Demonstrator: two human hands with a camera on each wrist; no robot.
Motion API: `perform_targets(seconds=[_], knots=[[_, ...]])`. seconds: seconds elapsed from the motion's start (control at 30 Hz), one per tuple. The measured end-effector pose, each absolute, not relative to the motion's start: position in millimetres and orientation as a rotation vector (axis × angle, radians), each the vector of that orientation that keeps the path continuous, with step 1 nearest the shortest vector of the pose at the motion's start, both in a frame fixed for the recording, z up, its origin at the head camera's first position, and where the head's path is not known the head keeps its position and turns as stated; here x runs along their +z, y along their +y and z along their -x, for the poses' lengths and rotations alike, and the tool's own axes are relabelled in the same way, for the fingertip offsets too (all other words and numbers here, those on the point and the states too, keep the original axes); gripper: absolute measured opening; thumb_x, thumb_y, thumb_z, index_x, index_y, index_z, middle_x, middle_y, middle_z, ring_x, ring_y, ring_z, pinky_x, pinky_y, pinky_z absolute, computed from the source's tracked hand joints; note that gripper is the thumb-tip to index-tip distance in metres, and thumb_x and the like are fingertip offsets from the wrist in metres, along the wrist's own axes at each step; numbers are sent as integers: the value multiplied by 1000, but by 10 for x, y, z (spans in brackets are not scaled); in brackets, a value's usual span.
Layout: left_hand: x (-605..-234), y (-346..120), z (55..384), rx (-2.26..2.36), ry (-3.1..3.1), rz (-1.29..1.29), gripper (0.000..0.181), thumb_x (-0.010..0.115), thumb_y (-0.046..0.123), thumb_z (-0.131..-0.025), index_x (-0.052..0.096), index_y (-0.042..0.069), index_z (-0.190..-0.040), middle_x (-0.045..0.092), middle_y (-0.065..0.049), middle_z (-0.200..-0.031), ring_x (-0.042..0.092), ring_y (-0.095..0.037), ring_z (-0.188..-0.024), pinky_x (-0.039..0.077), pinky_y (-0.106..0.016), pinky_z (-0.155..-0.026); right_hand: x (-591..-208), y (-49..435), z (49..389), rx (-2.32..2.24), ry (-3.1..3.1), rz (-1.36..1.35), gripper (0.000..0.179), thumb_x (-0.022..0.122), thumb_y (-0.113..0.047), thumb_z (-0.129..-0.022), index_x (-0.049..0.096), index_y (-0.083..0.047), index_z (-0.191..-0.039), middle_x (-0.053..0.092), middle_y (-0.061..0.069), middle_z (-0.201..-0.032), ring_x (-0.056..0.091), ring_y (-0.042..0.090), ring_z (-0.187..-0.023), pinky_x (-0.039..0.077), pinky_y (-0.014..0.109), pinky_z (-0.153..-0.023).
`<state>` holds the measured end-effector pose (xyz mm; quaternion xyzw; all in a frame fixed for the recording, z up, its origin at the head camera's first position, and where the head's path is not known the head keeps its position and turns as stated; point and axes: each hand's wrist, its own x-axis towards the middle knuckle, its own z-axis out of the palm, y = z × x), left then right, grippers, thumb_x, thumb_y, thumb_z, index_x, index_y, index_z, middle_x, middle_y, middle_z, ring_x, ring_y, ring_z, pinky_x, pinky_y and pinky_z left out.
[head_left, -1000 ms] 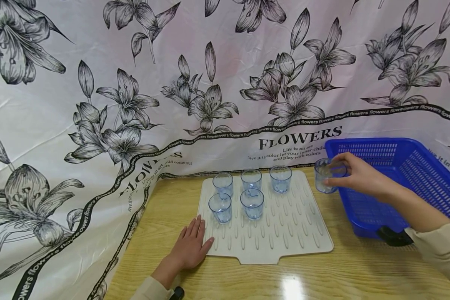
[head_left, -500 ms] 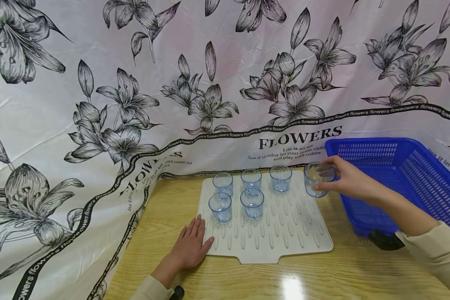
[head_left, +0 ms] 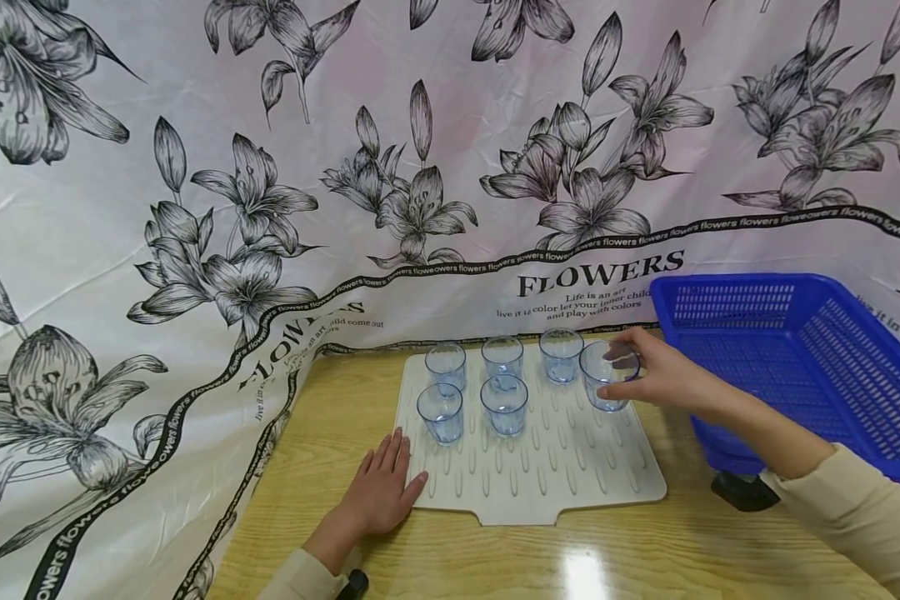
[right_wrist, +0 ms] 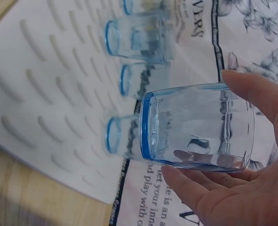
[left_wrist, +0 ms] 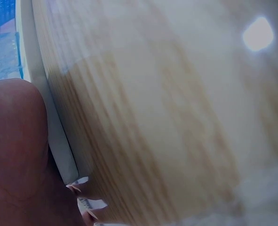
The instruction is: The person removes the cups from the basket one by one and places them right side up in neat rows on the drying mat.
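Observation:
My right hand (head_left: 663,377) grips a clear bluish drinking glass (head_left: 606,379) by its sides, over the right part of a white ridged drying mat (head_left: 525,479). In the right wrist view the glass (right_wrist: 200,129) sits between thumb and fingers, its thick blue base facing the mat. Several similar glasses stand upright on the mat: three along the back, including the nearest one (head_left: 561,357), and two in front, such as the left one (head_left: 441,414). My left hand (head_left: 381,492) lies flat with straight fingers at the mat's left edge.
A blue perforated plastic basket (head_left: 727,358) stands on the wooden table (head_left: 330,417) to the right of the mat, partly behind my right forearm. A white floral curtain (head_left: 435,300) hangs close behind the mat and along the left side.
My right hand has carried the glass leftward from beside the basket to over the mat, near the back row's right end. The left hand has stayed in place.

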<state>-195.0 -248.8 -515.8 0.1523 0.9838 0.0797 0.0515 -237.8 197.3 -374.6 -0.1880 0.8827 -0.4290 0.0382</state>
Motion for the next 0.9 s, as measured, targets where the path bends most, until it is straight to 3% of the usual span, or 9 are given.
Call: perform_targets(seconds=[0.53,0.9], knots=[[-5169,-2497,1956,227,2990,-467,79,32,56,-109,21,0,-162,11,-17,-170,14,-38,-156,17,-59,-122,-4046,1733,2446,-1353,2771,613,76,86,-26,-84,44,11,-135,59,29,-132,58,47,-123,51,56,-98],[-5173,-2497,1958,218,2981,-438,79,31,58,-108,20,2,-163,9,-15,-171,12,-36,-157,16,-58,-122,-4261,1654,2457,-1364,2732,523,76,82,-28,-88,40,7,-141,52,30,-144,50,49,-132,45,60,-104]])
